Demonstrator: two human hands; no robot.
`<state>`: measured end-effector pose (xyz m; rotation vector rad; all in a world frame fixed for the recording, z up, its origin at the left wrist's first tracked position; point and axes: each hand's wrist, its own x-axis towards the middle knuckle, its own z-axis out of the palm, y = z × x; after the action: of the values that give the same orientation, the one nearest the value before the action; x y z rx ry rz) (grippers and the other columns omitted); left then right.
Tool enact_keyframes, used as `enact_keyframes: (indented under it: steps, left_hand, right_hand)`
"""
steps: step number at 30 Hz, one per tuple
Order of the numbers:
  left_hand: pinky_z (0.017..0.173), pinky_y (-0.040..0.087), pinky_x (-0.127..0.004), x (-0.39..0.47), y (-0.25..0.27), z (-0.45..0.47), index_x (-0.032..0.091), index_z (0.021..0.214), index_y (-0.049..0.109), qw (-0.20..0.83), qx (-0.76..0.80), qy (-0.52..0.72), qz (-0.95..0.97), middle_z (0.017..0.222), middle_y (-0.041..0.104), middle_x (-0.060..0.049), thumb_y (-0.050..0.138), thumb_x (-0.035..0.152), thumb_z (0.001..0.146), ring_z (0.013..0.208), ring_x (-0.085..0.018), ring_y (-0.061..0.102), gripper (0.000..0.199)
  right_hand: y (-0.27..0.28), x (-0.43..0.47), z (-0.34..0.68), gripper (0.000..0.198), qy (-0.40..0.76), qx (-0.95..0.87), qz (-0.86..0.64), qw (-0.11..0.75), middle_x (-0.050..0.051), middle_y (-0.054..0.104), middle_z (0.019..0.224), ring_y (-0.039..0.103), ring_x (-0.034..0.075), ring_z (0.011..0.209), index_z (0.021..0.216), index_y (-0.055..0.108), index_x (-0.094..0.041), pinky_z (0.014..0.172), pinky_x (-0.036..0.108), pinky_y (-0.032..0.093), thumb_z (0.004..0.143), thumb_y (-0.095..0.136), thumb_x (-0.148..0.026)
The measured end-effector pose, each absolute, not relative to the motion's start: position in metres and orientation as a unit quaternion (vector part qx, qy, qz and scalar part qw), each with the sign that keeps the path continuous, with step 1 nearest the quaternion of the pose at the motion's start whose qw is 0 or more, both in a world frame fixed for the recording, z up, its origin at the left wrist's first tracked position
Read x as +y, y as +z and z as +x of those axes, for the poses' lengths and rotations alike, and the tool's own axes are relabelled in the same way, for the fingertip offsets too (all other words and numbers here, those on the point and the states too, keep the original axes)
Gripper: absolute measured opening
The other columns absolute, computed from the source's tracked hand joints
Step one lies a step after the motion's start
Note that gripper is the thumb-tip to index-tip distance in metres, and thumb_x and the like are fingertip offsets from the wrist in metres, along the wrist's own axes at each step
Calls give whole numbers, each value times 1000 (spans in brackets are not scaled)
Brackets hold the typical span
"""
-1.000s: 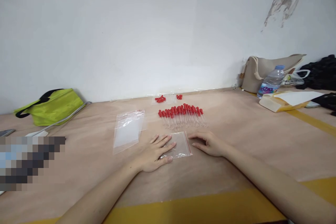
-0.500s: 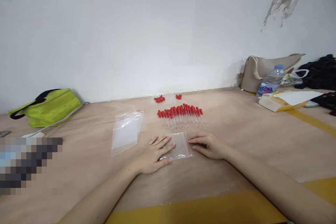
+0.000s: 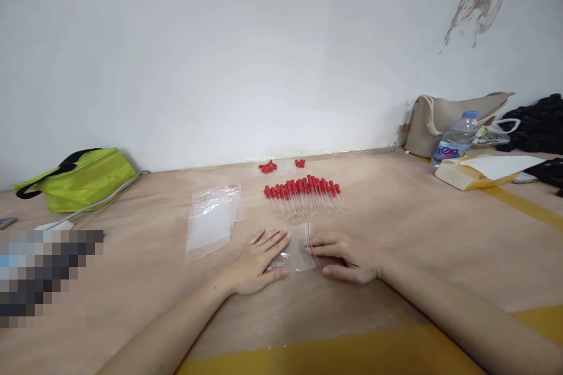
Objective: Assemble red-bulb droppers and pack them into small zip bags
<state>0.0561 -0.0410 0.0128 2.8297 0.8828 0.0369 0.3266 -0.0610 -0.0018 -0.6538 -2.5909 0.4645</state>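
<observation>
The small, flat, clear plastic bag (image 3: 299, 256) with a red stripe is thin, smooth and shiny. The bigger, flat, clear plastic bags (image 3: 211, 228) are shiny too. The thin see-through sticks with round red tops (image 3: 304, 196) look smooth. The wide brown cover (image 3: 404, 205) looks dull. The clear plastic bottle with a blue cap (image 3: 455, 136) is glossy. The flat white wall (image 3: 220, 58) is matt, with one rough, peeling patch (image 3: 477, 3).

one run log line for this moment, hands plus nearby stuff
left hand: fingers on clear bag | right hand: fingertips at its red-lined edge | beyond: red-topped droppers | left side: flat bags
</observation>
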Motion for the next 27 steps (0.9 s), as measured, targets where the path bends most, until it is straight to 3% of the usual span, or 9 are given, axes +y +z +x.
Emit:
enact_keyframes:
  steps: [4,10,12,14,17,21,24,27]
  left_hand:
    - [108,8,-44,-41,14,56,25,139,1,98,296,17,950,145,10,-4,27,51,89,132,-22,10,62]
    - [109,9,-41,-38,15,43,31,138,9,112,310,36,943,144,17,2,20,42,93,132,-16,16,47]
    - [108,10,-42,-38,14,39,32,137,13,113,313,33,943,143,21,2,23,43,92,131,-17,18,47]
    - [108,10,-43,-38,14,37,32,137,15,109,316,33,942,142,21,1,24,43,92,131,-17,19,47]
    - [107,11,-45,-39,14,38,32,136,17,99,322,33,941,143,21,1,24,42,92,131,-17,19,46]
    - [107,14,-44,-42,15,41,30,137,18,95,329,50,938,141,26,0,26,42,92,130,-18,23,47]
    - [107,15,-44,-42,14,41,28,137,17,97,331,58,937,141,28,-1,27,42,92,129,-19,25,49]
    - [107,15,-44,-40,12,39,28,137,19,90,333,55,937,143,22,-1,28,44,91,130,-20,20,49]
  right_hand:
    - [7,-60,322,66,131,-952,-219,166,11,37,135,34,26,122,129,41,-23,102,46,20,70,58,-48]
    - [7,-60,324,53,153,-942,-255,157,5,24,142,27,30,125,114,56,-32,101,48,21,65,63,-50]
    - [6,-61,327,48,185,-928,-275,174,5,27,141,28,29,125,110,59,-31,100,48,22,66,64,-48]
    - [7,-59,333,41,229,-910,-282,202,7,41,132,38,26,119,105,63,-27,97,44,30,68,63,-45]
    - [13,-43,343,27,286,-864,-326,256,6,65,94,59,18,87,90,68,-20,78,32,45,76,55,-40]
    - [24,8,350,28,182,-736,-541,364,2,62,61,56,14,57,70,66,-16,54,25,43,75,53,-41]
    - [31,52,341,23,96,-676,-637,359,1,62,64,57,14,63,77,67,-17,60,24,42,73,54,-36]
    - [30,85,326,34,88,-652,-659,365,6,65,81,58,18,78,93,66,-16,70,27,42,69,58,-39]
